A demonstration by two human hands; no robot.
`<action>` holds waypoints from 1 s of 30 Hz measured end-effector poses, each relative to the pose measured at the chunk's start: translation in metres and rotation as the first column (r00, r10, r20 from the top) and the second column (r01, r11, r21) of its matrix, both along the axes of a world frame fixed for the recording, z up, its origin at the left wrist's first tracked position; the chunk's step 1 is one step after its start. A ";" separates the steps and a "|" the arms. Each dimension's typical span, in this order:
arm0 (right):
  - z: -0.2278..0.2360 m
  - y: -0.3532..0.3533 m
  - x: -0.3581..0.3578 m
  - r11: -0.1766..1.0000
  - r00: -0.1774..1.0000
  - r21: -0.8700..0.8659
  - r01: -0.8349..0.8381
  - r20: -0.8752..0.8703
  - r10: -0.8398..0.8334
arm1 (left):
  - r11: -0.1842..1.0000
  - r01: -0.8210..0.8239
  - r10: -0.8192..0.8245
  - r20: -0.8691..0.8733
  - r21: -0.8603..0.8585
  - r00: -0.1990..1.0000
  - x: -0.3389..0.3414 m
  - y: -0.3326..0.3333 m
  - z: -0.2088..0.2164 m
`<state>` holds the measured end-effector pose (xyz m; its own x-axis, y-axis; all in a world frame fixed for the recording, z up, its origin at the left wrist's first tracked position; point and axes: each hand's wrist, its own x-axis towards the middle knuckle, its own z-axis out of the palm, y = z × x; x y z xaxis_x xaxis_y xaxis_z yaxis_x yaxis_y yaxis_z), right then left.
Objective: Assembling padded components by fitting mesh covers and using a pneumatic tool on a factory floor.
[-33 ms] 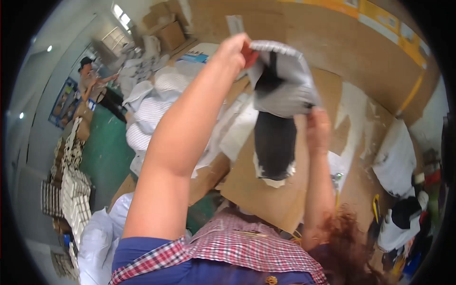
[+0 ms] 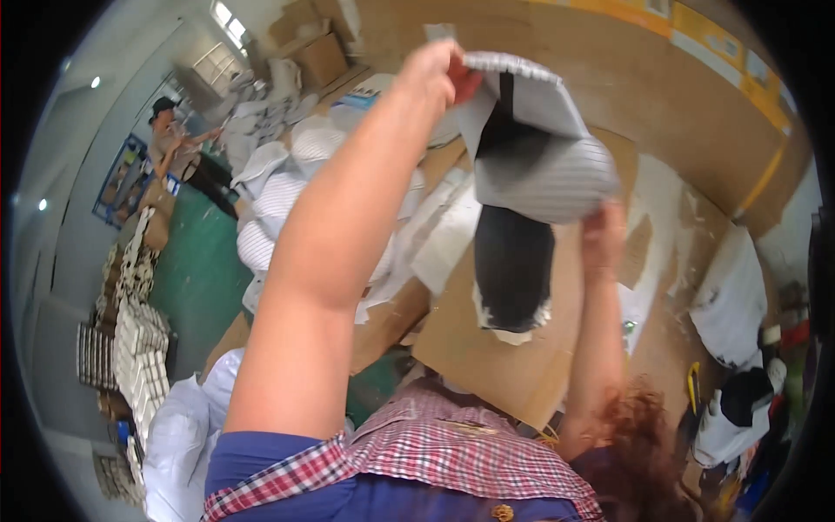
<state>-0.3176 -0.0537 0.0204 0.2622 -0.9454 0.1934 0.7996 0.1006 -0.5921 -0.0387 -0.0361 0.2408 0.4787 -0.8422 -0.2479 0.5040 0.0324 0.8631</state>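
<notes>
A grey-and-white striped fabric piece (image 2: 548, 178), curved like a hood with a dark inside, is raised above the work surface. My left hand (image 2: 439, 74) pinches its upper left edge, fingers closed. At its lower right edge is my right hand (image 2: 602, 235), fingers bent against the fabric and somewhat blurred. Just below the fabric, a black flat-faced form (image 2: 513, 274) with a ragged whitish lower end stands over a brown cardboard sheet (image 2: 470, 348). The fabric hides its upper part; I cannot tell whether the two touch.
Striped pieces (image 2: 274, 204) are heaped at left. A white sack (image 2: 735, 300) and a yellow-handled tool (image 2: 693, 383) lie at right. White bundles (image 2: 143, 344) stand along the left wall. Another person (image 2: 183, 152) stands at the far left. Cardboard (image 2: 591, 52) lines the back.
The striped fabric has swung up and to the right, and its opening shows wider. My left hand has risen slightly; my right hand has shifted right along with the fabric's lower edge.
</notes>
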 end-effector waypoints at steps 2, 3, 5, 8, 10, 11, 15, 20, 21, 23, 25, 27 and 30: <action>0.025 -0.001 0.024 0.990 0.994 0.135 0.049 0.092 -0.061 | 0.999 -0.042 0.046 0.122 -0.029 0.991 0.106 0.014 0.045; 0.025 -0.022 -0.017 0.965 0.972 0.123 0.233 -0.011 -0.234 | 0.955 0.292 -0.281 0.150 -0.050 0.948 0.090 0.005 0.061; 0.044 -0.019 -0.006 0.981 0.982 0.053 0.189 -0.026 -0.187 | 0.972 0.111 -0.090 0.110 -0.209 0.990 0.200 0.034 0.114; 0.075 -0.004 0.010 0.923 0.925 -0.217 0.318 -0.140 -0.352 | 0.955 0.169 -0.128 0.180 -0.242 0.975 0.299 0.061 0.146; 0.090 -0.011 0.009 0.910 0.878 -0.161 0.383 -0.243 -0.413 | 0.829 0.485 -0.553 -0.276 -0.279 0.786 0.351 0.067 0.151; 0.093 -0.010 0.015 0.846 0.786 -0.216 0.488 -0.312 -0.533 | 0.913 0.281 -0.264 0.098 -0.296 0.960 0.365 0.067 0.138; 0.127 -0.002 0.014 0.832 0.744 -0.251 0.494 -0.373 -0.554 | 0.869 -0.171 0.430 0.536 -0.464 0.727 0.403 0.117 0.088; 0.157 0.028 0.048 0.910 0.867 0.047 0.412 -0.326 -0.377 | 0.873 -0.310 0.373 0.106 -0.377 0.922 0.513 0.212 -0.018; 0.155 0.026 0.054 0.960 0.926 0.047 0.277 -0.278 -0.254 | 0.882 -0.381 0.418 0.088 -0.279 0.904 0.545 0.254 -0.044; 0.163 0.025 0.082 0.963 0.932 0.064 0.261 -0.276 -0.234 | 0.727 -0.658 0.642 0.148 0.195 0.753 0.554 0.281 -0.102; 0.171 0.012 0.091 0.980 0.946 0.027 0.197 -0.270 -0.182 | 0.568 -0.817 0.477 0.770 0.100 0.425 0.519 0.292 -0.115; 0.169 -0.015 0.098 0.977 0.927 -0.115 0.181 -0.312 -0.209 | 0.747 -0.662 0.601 0.487 -0.060 0.634 0.430 0.243 -0.133; 0.160 -0.071 0.136 0.803 0.818 -0.424 0.418 -0.208 -0.536 | 0.991 0.102 -0.125 0.369 0.081 0.921 0.304 0.177 -0.144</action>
